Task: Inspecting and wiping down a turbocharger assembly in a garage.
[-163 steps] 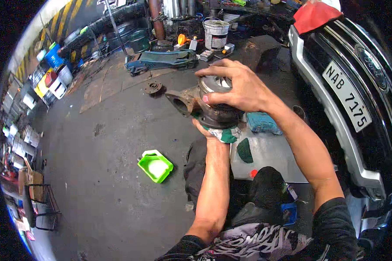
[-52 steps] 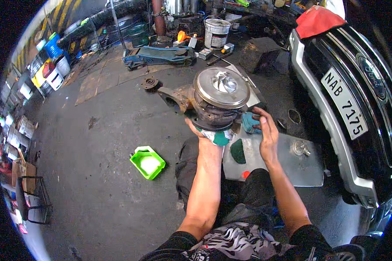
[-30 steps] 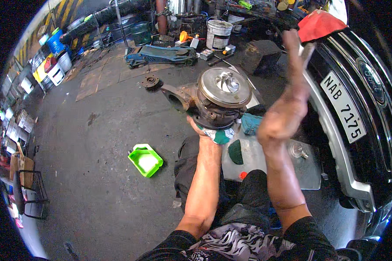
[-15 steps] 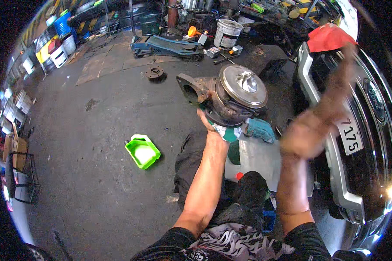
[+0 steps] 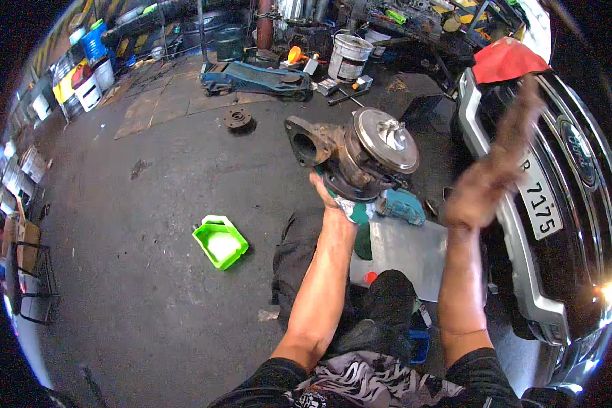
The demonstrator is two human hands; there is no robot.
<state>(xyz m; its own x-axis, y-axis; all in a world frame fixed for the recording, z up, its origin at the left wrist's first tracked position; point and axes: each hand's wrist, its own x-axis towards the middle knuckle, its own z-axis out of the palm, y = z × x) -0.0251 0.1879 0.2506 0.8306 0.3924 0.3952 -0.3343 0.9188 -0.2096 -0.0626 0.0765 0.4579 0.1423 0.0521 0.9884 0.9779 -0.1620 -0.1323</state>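
A turbocharger (image 5: 347,160) with a rusty cast housing, a bright round backplate and a silver compressor wheel (image 5: 390,134) is held up in front of me. My left hand (image 5: 324,194) supports it from below, with a white-and-green cloth (image 5: 353,209) between palm and metal; most of those fingers are hidden under the housing. Raised to the right, my right hand (image 5: 486,187) is smeared by motion. Its fingers look stretched out, and nothing shows in them. That hand overlaps the vehicle's front in view without clearly touching it.
A vehicle's front bumper (image 5: 523,272) stands close on the right, a red cloth (image 5: 506,61) over its far end. Beside my legs are a teal power tool (image 5: 401,206) and a grey sheet (image 5: 408,251). A green container (image 5: 221,241), round hub (image 5: 238,120) and blue floor jack (image 5: 258,77) occupy the floor.
The turbocharger has tilted and shifted slightly right, so its flange opening shows more. My right hand stays raised and blurred, moved slightly. The whole view has shifted a little.
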